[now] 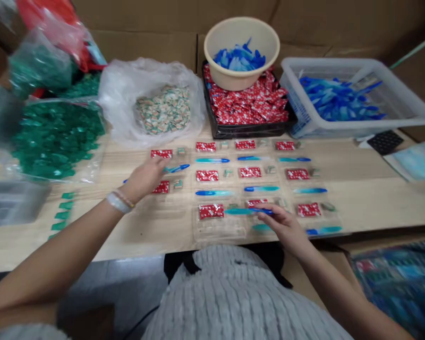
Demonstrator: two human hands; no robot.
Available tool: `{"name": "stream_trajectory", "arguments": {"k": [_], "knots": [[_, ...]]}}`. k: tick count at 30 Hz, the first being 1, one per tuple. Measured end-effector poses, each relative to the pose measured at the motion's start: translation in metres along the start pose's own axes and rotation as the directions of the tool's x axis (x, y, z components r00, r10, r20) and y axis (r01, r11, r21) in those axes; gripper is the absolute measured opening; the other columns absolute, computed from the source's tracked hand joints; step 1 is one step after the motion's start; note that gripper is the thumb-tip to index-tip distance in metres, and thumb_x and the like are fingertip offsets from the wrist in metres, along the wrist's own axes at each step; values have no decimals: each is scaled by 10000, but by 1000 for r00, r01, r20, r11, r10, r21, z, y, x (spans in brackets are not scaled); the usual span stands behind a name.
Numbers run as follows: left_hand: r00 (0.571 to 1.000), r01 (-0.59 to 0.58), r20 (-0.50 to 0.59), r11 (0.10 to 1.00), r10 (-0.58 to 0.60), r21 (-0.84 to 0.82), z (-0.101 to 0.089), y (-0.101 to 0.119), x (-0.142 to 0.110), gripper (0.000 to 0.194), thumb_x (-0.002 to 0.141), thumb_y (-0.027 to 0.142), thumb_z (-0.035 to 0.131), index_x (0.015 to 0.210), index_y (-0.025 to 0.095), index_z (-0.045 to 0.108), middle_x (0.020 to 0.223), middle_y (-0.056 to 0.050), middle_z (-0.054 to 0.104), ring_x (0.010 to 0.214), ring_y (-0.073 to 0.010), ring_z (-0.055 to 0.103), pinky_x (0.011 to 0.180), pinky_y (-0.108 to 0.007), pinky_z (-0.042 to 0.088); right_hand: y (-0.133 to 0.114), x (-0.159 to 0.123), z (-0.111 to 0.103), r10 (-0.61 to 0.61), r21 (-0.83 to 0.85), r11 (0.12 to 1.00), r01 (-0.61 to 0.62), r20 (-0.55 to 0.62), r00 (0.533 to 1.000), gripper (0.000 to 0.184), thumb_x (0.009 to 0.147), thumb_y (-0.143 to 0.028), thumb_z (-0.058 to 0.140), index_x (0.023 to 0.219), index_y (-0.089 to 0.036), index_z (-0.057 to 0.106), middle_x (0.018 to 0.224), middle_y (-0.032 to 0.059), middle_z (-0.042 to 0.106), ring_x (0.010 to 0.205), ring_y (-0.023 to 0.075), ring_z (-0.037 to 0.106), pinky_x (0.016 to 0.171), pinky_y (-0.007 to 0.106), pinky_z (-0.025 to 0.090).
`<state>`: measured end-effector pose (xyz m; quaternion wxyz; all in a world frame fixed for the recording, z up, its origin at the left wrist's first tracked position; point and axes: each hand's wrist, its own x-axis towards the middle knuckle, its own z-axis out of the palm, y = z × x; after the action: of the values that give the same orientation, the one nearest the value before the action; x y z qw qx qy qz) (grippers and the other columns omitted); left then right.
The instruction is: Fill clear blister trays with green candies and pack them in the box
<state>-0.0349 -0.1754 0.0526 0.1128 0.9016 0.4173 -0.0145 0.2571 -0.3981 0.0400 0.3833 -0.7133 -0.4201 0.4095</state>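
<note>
My right hand pinches a blue-and-teal pen by its dark blue end, level above the front row of clear plastic trays. My left hand is closed over the left column of trays, its fingers at another blue pen. A blue tip sticks out on the left of that hand; the rest of it is hidden. Most trays hold a red patterned packet, a small pale green-and-tan piece and a pen. Under the right-hand pen, the front tray's long slot shows no pen.
Behind the trays stand a bag of small tan-green pieces, a black box of red packets, a cream bowl of pens and a white basket of pens. Bagged green pieces lie left, near a green strip.
</note>
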Motion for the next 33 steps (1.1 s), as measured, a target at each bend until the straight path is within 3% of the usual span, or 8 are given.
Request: {"name": "stream_trajectory", "arguments": {"k": [3,6,9,13,19,24,28,33], "knots": [[996,74,41,996,-75,39,3,9,-31,412,862,372,318,1236,214,388,1112,-78,547,953,-212,549,788,-323,436,7,-24,9,-113,-152,980,127,99,989,201,763,-360,529,867,-198,586,880,49,620,849,171,565,770,321,450],[994,-43,105,998,39,36,22,22,-57,432,851,427,325,1217,214,414,1119,-83,538,954,-209,543,763,-310,444,11,-29,25,-265,-280,900,334,256,930,145,805,-295,479,859,-191,565,826,52,601,810,166,544,724,308,444],[989,-140,53,987,136,84,45,31,-64,426,854,401,334,1207,185,437,1132,-112,517,992,-227,506,806,-341,423,16,-21,36,-408,-418,726,546,379,831,129,812,-239,459,842,-192,576,821,65,597,814,187,517,726,343,415],[976,-208,-44,974,212,86,54,27,-63,427,839,390,378,1213,193,439,1208,-117,468,1092,-258,426,894,-403,360,21,-14,39,-501,-534,521,666,441,745,153,808,-235,465,893,-194,586,878,82,598,846,204,501,738,364,399],[932,107,-348,994,-105,-13,50,-9,-111,324,844,301,391,1117,177,514,1079,-111,530,1029,-224,466,876,-397,388,11,-6,39,-569,-511,456,728,462,680,176,803,-240,487,929,-166,584,904,96,601,842,201,509,753,362,410],[974,-18,-227,1000,19,9,70,5,-136,361,848,279,382,1186,182,464,1228,-91,479,1142,-224,407,963,-406,341,-36,49,82,-595,-493,366,789,528,606,291,834,-276,426,1059,-150,562,1063,112,574,973,223,480,826,374,392],[971,-2,-238,1000,-4,-26,79,19,-130,396,846,275,386,1224,164,426,1298,-103,415,1203,-237,348,999,-424,311,-68,112,129,-523,-541,317,779,586,619,381,843,-228,378,1208,-154,462,1267,92,451,1119,243,391,896,401,345],[900,124,-396,979,-181,-164,77,5,-135,380,842,236,392,1218,187,416,1223,-113,469,1159,-214,401,976,-417,359,-68,149,154,-470,-551,226,803,661,585,384,844,-258,387,1199,-141,477,1256,91,463,1127,260,368,905,410,321]]}}
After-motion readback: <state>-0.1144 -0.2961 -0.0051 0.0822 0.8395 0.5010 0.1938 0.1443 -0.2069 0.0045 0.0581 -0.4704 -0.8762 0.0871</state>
